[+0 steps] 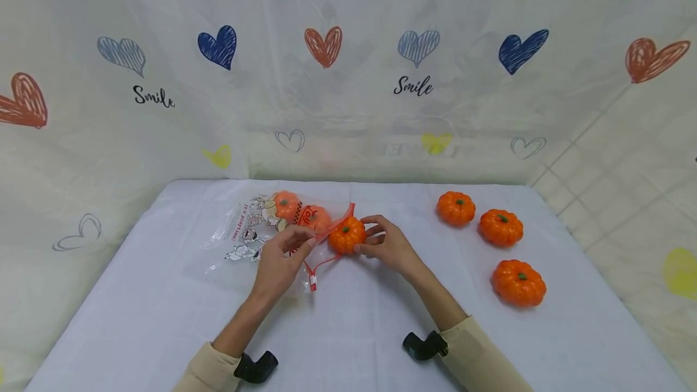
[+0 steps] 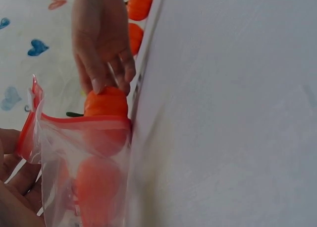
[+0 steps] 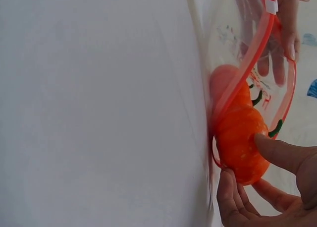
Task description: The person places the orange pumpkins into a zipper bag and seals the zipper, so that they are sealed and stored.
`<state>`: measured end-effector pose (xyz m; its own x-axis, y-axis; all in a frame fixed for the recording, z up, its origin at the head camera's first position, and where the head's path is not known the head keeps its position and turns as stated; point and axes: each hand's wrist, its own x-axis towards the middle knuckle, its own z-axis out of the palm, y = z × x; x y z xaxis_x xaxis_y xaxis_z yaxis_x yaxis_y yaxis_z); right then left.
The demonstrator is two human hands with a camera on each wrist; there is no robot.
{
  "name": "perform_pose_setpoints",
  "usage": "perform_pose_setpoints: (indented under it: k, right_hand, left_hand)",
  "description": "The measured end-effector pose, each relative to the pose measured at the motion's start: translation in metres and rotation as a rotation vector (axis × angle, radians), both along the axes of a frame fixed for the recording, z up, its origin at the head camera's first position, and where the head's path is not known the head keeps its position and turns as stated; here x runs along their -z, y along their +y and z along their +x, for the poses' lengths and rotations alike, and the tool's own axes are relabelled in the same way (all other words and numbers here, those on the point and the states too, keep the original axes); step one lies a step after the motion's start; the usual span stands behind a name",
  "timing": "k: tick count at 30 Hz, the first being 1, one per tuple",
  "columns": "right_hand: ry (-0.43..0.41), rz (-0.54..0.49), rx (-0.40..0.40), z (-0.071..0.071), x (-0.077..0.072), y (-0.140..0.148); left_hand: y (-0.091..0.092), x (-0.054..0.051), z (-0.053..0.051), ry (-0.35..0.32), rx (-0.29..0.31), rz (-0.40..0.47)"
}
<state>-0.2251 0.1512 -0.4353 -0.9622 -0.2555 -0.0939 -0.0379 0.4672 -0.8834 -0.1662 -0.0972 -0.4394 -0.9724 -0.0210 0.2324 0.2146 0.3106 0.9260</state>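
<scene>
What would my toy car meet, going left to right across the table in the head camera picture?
The clear bag, whose left part comes first → left hand → pumpkin at the bag's mouth → right hand → farthest loose pumpkin → middle loose pumpkin → nearest loose pumpkin.

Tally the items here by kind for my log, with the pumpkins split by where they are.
Clear printed plastic bag with red edging: 1
Orange ribbed pumpkins with green stems, loose on the white cloth: 3
Orange pumpkin held by the right hand, at the bag's mouth: 1
Orange pumpkins seen inside the bag: 2
Total: 7 (6 pumpkins, 1 bag)
</scene>
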Motion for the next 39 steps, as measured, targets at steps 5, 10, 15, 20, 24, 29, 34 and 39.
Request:
perform_pose_setpoints:
  k: [5,10,15,20,24,29,34,39]
  right_hand:
    - [0.006,0.004,-0.004,0.0,0.0,-0.003]
    - [0.016,0.004,-0.002,0.0,0.0,-0.006]
    - [0.015,-0.009,0.003,-0.002,0.002,-0.008]
    - [0.007,-0.018,0.038,-0.002,0.005,-0.011]
    - [-0.003,-0.015,0.07,-0.002,0.004,-0.014]
    - [-0.006,-0.025,0.088,-0.002,0.004,-0.017]
    - [0.008,-0.031,0.093,-0.005,0.008,-0.02]
    - [0.031,-0.034,0.094,-0.006,0.01,-0.022]
  left_hand:
    - [0.0,0.0,0.0,0.006,0.006,-0.002]
    - [0.0,0.0,0.0,0.018,0.011,-0.002]
    - [0.0,0.0,-0.001,0.024,0.008,-0.003]
    - [0.001,0.0,-0.001,0.017,0.007,-0.003]
    - [0.001,-0.001,0.0,0.011,0.0,-0.004]
    - [0.001,-0.001,0.001,0.012,0.003,-0.003]
    - [0.0,0.0,-0.001,0.016,0.012,0.0]
    - [0.0,0.0,-0.001,0.014,0.012,-0.004]
